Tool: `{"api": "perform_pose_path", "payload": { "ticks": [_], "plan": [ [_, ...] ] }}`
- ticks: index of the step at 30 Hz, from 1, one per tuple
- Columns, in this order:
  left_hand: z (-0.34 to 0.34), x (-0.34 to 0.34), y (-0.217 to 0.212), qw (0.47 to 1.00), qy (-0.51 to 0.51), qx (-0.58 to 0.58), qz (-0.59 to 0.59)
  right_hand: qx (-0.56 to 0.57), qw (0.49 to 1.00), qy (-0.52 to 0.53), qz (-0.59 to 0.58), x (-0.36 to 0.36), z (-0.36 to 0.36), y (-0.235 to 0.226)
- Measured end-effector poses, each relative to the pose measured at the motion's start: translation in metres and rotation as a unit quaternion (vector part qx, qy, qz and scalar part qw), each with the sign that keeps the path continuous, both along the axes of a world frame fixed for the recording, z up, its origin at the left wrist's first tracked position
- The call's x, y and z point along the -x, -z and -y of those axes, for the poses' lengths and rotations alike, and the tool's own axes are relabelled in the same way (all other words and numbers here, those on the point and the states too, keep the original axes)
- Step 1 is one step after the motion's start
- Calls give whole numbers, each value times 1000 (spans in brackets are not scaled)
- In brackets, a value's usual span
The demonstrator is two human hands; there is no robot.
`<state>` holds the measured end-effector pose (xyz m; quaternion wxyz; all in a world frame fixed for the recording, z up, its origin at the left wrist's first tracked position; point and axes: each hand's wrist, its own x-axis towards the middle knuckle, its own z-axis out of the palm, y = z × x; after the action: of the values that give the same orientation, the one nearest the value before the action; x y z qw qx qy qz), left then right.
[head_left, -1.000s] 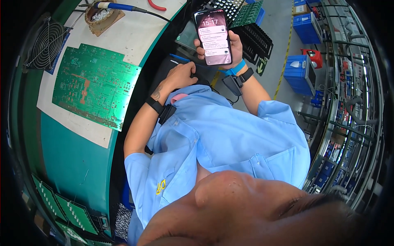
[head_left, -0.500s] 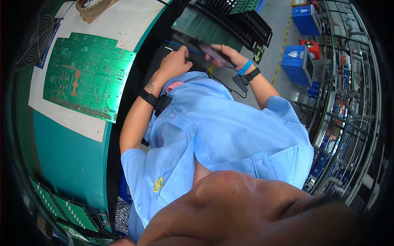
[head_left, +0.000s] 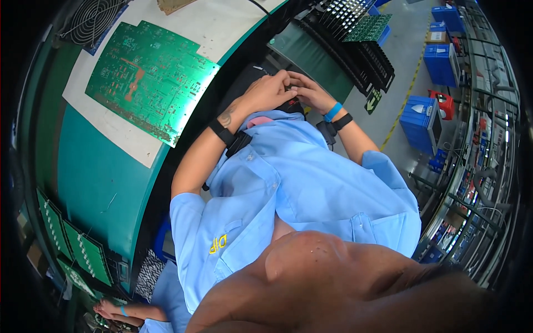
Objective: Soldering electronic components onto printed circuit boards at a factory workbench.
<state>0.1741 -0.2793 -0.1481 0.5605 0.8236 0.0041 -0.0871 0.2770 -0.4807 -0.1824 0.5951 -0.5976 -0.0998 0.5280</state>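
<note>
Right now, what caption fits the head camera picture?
Both hands, left hand and right hand, meet beside a big green circuit board.

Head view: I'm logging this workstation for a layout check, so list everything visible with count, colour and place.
circuit board: one, large, green, on a white sheet on the bench, upper left
white sheet: one, under the board
bench top: teal, left side
fan grille: one, dark, top left corner
small boards: several, green, standing in a row at lower left
black racks: a few, top centre, one holding a green board
blue bins: several, on the floor at right
shelving: metal, right edge
another person's hand: one, bottom left, blue wristband
left hand: black wristband, touching the right
right hand: blue and black wristbands; what the fingers hold is hidden
</note>
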Motion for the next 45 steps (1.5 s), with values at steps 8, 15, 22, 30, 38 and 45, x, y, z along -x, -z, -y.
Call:
{"api": "perform_pose_path", "payload": {
  "ticks": [8, 15, 22, 30, 38, 45],
  "plan": [
    [10, -19, 2, 941, -163, -155, 251, 44, 981, 20, 186, -51, -36, -5],
    [49, -56, -33, 942, -138, -80, 294, -211, 858, 439, 164, -96, -77, -66],
    [81, -76, -43, 976, -118, 9, 182, -268, 809, 501, 151, -125, -69, -30],
    [79, -96, -16, 990, -13, 72, 119, -270, 811, 516, 57, -138, -51, -24],
    [52, -116, 8, 969, -48, -195, 143, -301, 849, 413, -134, -91, -48, -20],
    [60, -120, 37, 932, -259, -173, 184, -232, 923, 293, 91, -81, -56, 34]
  ]
}}
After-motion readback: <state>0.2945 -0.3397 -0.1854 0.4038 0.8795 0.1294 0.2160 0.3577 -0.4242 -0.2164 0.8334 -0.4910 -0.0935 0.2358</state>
